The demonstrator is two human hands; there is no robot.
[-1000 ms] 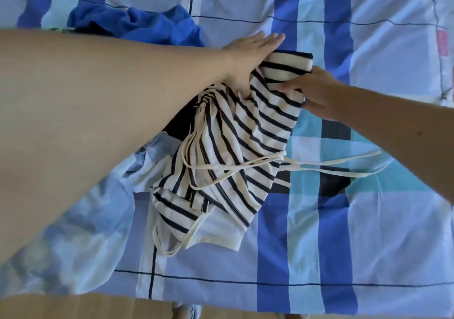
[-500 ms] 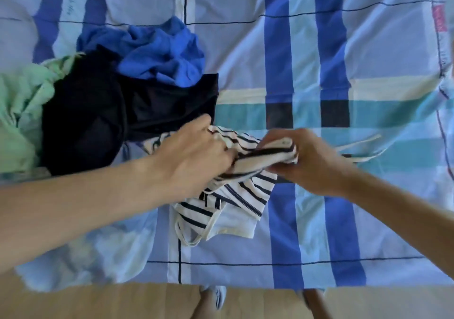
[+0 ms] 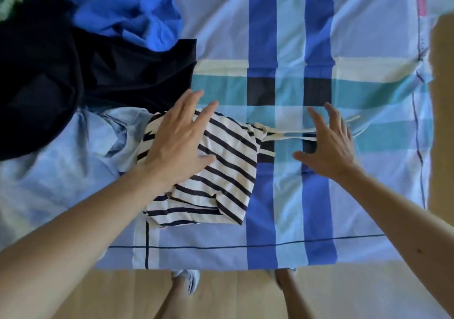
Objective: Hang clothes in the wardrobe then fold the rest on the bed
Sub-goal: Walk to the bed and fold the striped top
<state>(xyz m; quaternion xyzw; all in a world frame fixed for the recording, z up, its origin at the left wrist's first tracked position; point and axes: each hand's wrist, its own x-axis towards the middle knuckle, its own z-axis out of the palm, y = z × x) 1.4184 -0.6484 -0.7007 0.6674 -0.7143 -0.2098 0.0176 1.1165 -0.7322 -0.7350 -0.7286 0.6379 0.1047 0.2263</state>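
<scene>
Released since earlier, striped top (image 3: 228, 161) lies folded on bed (image 3: 368, 36); left hand (image 3: 177, 146) presses it, fingers straight; right hand (image 3: 329, 146) spread, grip empty.

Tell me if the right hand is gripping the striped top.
No: the right hand is open, fingers spread, beside the striped top, while the left hand lies flat on it.

The striped garment (image 3: 228, 161) is no longer being bunched up between both grips: it is now being pressed flat on the bed (image 3: 368, 195), folded, by the left grip (image 3: 177, 146) with straightened, spread fingers. It is being released by the right grip (image 3: 329, 144), which is being held open over the cream ties (image 3: 290, 133)
</scene>
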